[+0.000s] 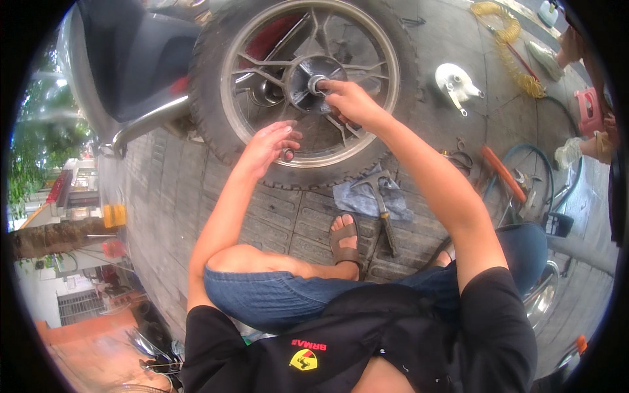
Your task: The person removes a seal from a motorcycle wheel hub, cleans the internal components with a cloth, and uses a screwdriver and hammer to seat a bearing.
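A motorcycle wheel with a knobby tyre point(219, 124) and a spoked metal rim point(230, 72) is in front of me. At its dark hub point(298, 84), my right hand point(354, 103) has its fingers closed at a silver ring point(316, 82) in the middle. The other fingers curl beneath, partly hidden. My left hand point(267, 149) is over the rim's lower left, palm turned toward the wheel. A small dark ring-shaped piece point(288, 154) sits in its bent lower fingers; the upper fingers reach out toward the hub.
Below the tyre, a hammer point(380, 203) lies on a grey-blue rag point(354, 200). To the right are a white brake plate point(457, 88), an orange-handled tool point(503, 173), hoses point(547, 154) and a yellow coiled air hose point(508, 33). Another person's foot point(569, 152) is at far right.
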`<state>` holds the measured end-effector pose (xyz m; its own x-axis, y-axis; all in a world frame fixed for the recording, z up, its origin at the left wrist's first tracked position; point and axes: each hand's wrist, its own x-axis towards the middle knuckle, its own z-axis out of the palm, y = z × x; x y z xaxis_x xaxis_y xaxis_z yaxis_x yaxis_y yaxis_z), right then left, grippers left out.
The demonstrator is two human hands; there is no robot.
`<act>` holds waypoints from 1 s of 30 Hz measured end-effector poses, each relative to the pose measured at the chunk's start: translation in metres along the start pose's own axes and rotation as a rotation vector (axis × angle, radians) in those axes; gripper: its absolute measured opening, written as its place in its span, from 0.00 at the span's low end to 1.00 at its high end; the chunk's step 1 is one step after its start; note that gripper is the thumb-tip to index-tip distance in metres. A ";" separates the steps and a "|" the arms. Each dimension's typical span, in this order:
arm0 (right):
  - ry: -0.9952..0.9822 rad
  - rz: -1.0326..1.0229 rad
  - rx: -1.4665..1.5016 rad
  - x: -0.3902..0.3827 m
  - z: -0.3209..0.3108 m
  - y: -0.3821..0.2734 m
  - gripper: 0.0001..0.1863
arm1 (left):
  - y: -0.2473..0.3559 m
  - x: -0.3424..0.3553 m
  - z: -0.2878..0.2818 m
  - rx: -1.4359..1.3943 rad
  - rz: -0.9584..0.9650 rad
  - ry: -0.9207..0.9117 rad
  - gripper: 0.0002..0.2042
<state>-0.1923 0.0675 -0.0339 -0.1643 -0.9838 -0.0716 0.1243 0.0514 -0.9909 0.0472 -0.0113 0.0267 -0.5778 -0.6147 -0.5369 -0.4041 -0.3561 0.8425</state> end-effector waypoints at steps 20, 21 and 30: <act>-0.084 0.175 0.458 -0.048 -0.038 0.004 0.24 | 0.009 0.026 0.027 0.200 0.251 0.053 0.26; -0.055 0.166 0.413 -0.050 -0.045 0.011 0.23 | 0.009 0.024 0.029 0.195 0.221 0.082 0.27; -0.092 0.401 -0.522 -0.090 -0.122 0.083 0.15 | 0.010 0.035 0.040 0.115 0.279 -0.088 0.25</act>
<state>-0.2871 0.1812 -0.1237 -0.1172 -0.8804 -0.4596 -0.3355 0.4707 -0.8160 -0.0051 -0.0082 0.0145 -0.7348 -0.6124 -0.2914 -0.2958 -0.0973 0.9503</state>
